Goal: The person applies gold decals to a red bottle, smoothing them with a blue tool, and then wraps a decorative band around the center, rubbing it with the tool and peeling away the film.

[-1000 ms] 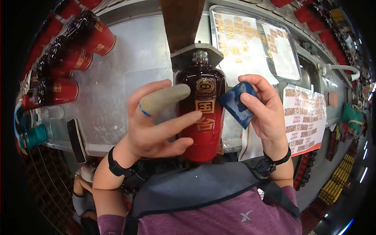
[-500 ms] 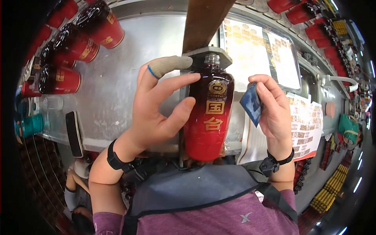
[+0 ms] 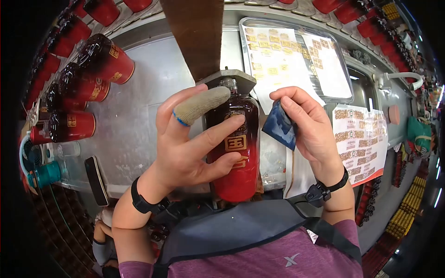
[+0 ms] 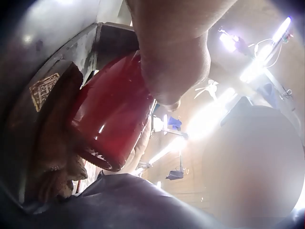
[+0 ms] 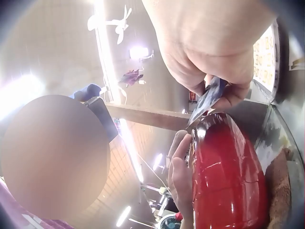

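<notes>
A dark-to-red bottle (image 3: 245, 178) with gold characters lies on its back in a stand, its clear neck (image 3: 228, 85) toward the wooden bar. Over its upper front reaches my left hand (image 3: 182, 150), fingers extended; a fabric finger cover (image 3: 199, 107) is on one of them. The index fingertip is at the emblem above the gold characters, and the thumb is by the lower one. To the right of the bottle, my right hand (image 3: 313, 127) pinches a worn blue scraper (image 3: 279, 126) between thumb and fingers. The right wrist view shows this scraper (image 5: 206, 101) near the bottle's upper end.
Several finished bottles (image 3: 72, 125) stand at the left. A tray (image 3: 350, 69) with sheets of gold stickers lies at the back right; a printed label sheet (image 3: 359, 139) is beside my right forearm. A phone (image 3: 96, 180) lies near the left front edge. The wooden bar (image 3: 194, 37) rises behind the bottle.
My left hand moved up to the bottle's shoulder, then back over its front, with the index finger now on the emblem. The scraper turned nearly edge-on, then showed its face again.
</notes>
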Demonstrator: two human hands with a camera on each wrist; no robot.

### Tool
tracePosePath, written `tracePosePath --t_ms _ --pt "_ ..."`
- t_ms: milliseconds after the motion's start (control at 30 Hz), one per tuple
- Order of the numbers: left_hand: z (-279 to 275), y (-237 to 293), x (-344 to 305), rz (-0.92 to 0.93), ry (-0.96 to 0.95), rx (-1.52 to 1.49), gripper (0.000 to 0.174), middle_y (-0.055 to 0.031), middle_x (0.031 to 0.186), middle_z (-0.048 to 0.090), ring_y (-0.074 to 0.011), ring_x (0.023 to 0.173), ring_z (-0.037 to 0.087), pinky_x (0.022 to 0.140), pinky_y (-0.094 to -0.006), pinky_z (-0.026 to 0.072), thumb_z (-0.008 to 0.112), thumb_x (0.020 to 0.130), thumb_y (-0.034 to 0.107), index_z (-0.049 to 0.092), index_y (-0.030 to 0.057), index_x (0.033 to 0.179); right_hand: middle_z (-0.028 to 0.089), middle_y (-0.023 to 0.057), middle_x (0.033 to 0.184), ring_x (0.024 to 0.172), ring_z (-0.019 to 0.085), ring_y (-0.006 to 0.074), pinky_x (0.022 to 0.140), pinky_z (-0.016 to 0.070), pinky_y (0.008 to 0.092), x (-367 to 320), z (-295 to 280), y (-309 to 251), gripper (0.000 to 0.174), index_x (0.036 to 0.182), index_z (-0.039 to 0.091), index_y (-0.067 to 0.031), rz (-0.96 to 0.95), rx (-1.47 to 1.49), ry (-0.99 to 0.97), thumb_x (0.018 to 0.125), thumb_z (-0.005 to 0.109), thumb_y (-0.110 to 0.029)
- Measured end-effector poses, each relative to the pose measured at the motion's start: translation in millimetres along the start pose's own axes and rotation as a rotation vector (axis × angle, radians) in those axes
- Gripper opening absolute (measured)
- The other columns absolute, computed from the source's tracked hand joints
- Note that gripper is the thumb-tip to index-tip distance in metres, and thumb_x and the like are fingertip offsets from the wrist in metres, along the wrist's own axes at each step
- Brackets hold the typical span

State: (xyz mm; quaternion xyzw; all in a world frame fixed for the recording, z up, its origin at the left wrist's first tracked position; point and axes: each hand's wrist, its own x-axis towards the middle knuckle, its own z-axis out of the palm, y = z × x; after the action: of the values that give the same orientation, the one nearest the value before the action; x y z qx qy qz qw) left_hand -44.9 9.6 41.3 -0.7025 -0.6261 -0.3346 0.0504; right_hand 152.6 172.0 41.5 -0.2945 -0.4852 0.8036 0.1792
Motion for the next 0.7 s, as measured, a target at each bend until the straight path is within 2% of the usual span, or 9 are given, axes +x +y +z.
tracePosePath --t_ms 300,367,600,667,700 --pt "-1 1 -9 -0.024 -0.031 0.024 0.046 -0.0194 0.125 0.058 -0.0386 0.120 0.048 0.103 -0.0483 0.0383 0.066 0.084 0.049 0.076 0.0115 0.110 0.064 -0.0029 0.091 0.081 0.057 0.0006 0.073 0.0463 0.0165 2 -3 6 0.020 0.114 0.063 -0.0015 0.015 0.004 0.020 0.103 0.054 -0.015" --pt "0 1 -12 -0.066 0.062 -0.021 0.042 -0.0134 0.126 0.061 -0.0342 0.117 0.052 0.100 -0.0444 0.0398 0.073 0.077 0.041 0.075 0.0161 0.112 0.064 -0.0029 0.091 0.081 0.057 0.0006 0.073 0.0463 0.0165 3 -2 6 0.020 0.114 0.063 -0.0015 0.017 0.001 0.025 0.103 0.054 -0.015" --pt "-2 -3 -6 -0.054 0.040 -0.010 0.044 -0.0133 0.125 0.061 -0.0345 0.116 0.052 0.100 -0.0441 0.0400 0.073 0.077 0.042 0.075 0.0152 0.113 0.064 -0.0028 0.090 0.080 0.057 0.0005 0.072 0.0465 0.0164 6 1 7 0.020 0.114 0.063 -0.0017 0.031 0.004 0.039 0.103 0.054 -0.015" --pt "-2 -5 -6 -0.032 -0.006 0.026 0.047 -0.0207 0.125 0.058 -0.0398 0.121 0.048 0.102 -0.0488 0.0385 0.065 0.086 0.049 0.076 0.0092 0.110 0.064 -0.0028 0.090 0.080 0.057 0.0005 0.072 0.0465 0.0164 6 1 7 0.020 0.115 0.063 -0.0018 0.029 0.007 0.036 0.103 0.054 -0.015" --pt "-2 -5 -5 -0.031 -0.006 0.025 0.047 -0.0207 0.125 0.058 -0.0398 0.121 0.048 0.102 -0.0488 0.0385 0.065 0.086 0.049 0.076 0.0092 0.110 0.064 -0.0028 0.090 0.080 0.057 0.0006 0.072 0.0465 0.0163 6 1 7 0.019 0.115 0.063 -0.0019 0.028 0.010 0.035 0.103 0.054 -0.015"
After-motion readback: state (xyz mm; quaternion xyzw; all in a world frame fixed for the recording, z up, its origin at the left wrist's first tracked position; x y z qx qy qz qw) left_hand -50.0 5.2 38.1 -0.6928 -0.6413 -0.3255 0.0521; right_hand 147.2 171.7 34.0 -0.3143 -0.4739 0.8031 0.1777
